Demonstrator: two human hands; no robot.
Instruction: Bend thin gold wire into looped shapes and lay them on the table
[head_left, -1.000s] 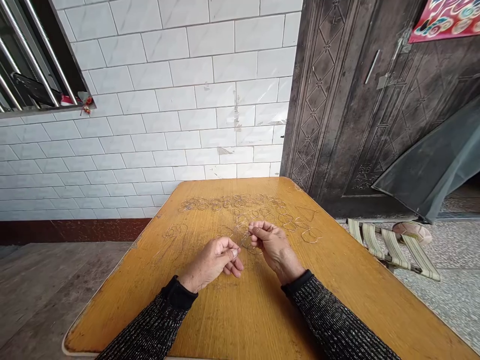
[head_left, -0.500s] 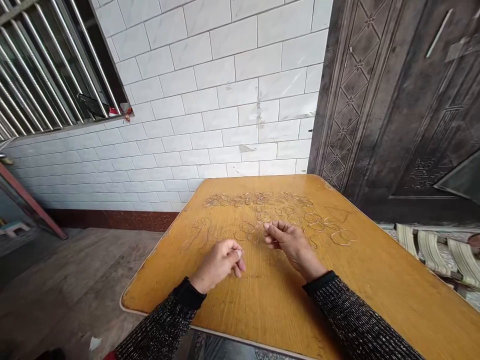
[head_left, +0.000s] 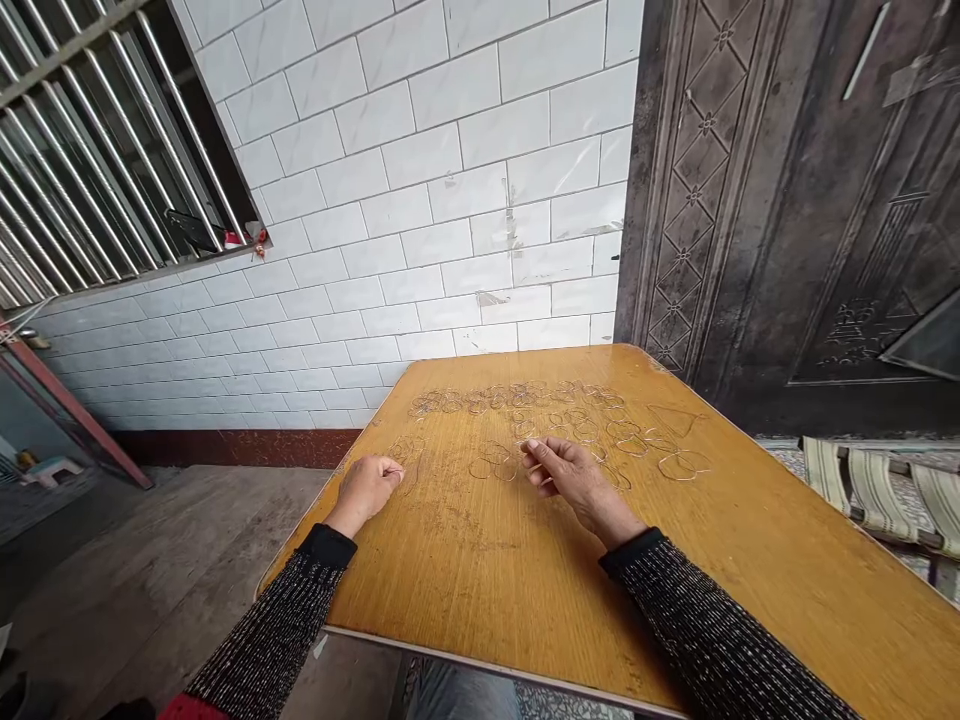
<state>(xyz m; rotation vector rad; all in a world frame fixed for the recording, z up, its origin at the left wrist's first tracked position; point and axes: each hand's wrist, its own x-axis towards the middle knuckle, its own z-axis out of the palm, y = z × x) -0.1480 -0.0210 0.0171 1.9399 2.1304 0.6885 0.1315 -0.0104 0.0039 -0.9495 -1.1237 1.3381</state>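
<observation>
My left hand [head_left: 367,492] is closed, fingertips together, at the near edge of a loose tangle of thin wire [head_left: 407,450] on the left of the table. Whether a strand is in its fingers I cannot make out. My right hand [head_left: 568,484] holds a pinch over the middle of the table, thumb against forefinger; anything between them is too fine to see. Just left of its fingertips lies a pair of thin copper-coloured wire loops [head_left: 491,461]. More wire loops [head_left: 630,437] lie behind and to the right of this hand.
A long row of wire loops [head_left: 517,396] runs across the far part of the yellow wooden table [head_left: 480,600]. White wall tiles [head_left: 442,240] rise behind it, with a dark carved door [head_left: 810,220] at right. A striped seat [head_left: 870,485] stands right of the table.
My left hand has moved left and away from me, from near the middle of the table to the loose wire tangle. My right hand has stayed nearly in place, still pinched.
</observation>
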